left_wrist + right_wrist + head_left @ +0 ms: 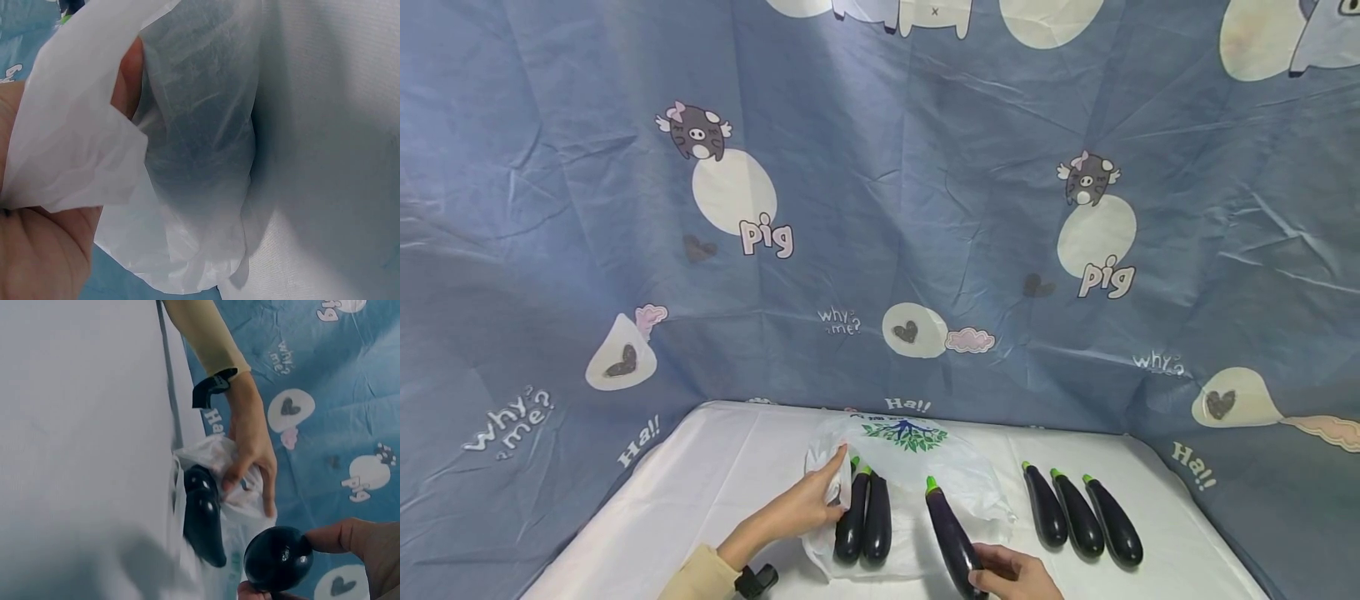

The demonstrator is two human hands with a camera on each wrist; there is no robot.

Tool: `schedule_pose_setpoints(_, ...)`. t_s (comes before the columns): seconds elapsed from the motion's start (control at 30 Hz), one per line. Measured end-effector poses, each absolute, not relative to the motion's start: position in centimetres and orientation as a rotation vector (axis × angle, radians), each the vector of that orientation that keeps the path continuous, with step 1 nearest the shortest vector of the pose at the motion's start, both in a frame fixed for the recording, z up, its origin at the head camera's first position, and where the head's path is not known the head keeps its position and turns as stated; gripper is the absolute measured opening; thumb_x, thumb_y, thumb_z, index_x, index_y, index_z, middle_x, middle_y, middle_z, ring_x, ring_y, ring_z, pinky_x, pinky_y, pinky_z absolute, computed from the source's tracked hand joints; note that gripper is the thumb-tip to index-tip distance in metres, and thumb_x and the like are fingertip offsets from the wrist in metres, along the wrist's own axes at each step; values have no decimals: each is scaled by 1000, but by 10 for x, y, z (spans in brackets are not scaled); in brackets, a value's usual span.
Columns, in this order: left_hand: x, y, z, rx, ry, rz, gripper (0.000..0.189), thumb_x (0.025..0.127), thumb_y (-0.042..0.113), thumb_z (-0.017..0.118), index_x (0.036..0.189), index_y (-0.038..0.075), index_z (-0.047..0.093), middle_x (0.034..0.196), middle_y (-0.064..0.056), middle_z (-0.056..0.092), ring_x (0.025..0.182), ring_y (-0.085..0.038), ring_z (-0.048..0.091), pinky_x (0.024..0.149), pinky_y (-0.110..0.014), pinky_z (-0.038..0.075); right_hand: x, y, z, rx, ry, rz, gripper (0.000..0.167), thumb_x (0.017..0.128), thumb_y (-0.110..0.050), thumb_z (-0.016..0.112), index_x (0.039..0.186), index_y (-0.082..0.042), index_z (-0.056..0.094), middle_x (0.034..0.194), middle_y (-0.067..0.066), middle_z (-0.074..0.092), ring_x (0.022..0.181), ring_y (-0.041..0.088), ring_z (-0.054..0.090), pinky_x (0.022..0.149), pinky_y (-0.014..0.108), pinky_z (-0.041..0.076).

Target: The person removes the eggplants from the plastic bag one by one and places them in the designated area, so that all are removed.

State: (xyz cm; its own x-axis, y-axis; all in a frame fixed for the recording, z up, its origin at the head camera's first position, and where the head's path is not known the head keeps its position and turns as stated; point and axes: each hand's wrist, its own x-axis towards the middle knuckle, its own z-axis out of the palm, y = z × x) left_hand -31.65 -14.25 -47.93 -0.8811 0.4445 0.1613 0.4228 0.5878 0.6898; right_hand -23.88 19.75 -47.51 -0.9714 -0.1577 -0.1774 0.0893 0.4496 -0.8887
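My left hand (808, 504) grips the edge of a white plastic bag (981, 479) and holds its side up. In the left wrist view the bag's folded edge (81, 125) lies between thumb and fingers, and a dark shape shows through the film. Dark purple eggplants (877, 525) lie side by side in the bag, beside the left hand. My right hand (1015, 575) holds another eggplant (951, 537) by its thick lower end, its green stem pointing away over the bag. The right wrist view shows that eggplant's round end (278, 559) between thumb and fingers.
To the right of the bag, three more eggplants (1078, 517) lie in a row on the white tablecloth (737, 454). Behind the table hangs a blue curtain (865, 208) with pig prints. A black strap (756, 581) is around the left wrist.
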Motion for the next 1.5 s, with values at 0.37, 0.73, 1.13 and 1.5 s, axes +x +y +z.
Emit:
schedule_pose_setpoints(0.37,-317,-144,-479,772,2750,1192,98,81,9,71,154,-3,6,151,-30,29,89,-17,56,78,-31,43,-246,213,-472,168,2544,-1540,55,80,-27,72,118,12,62,103,18,71,92,27,68,82,42,54)
schedule_pose_setpoints(0.73,-317,-144,-479,773,2780,1174,98,80,10,71,153,-3,8,151,-29,29,114,-23,49,89,-38,44,-250,234,-466,317,2597,-1531,65,79,-35,74,123,10,60,109,21,69,98,30,66,86,45,53)
schedule_pose_setpoints(1.13,-318,-144,-479,773,2790,1152,98,81,11,71,153,-4,8,151,-29,30,121,-24,48,98,-47,42,-257,264,-463,376,2559,-1559,74,79,-41,73,131,9,53,121,27,63,103,34,65,86,47,52)
schedule_pose_setpoints(1.5,-317,-144,-478,762,2763,1169,97,82,10,70,153,-4,6,152,-29,29,107,-22,54,91,-38,45,-262,295,-464,418,2553,-1560,86,77,-47,75,134,11,49,128,31,57,107,37,63,88,44,53)
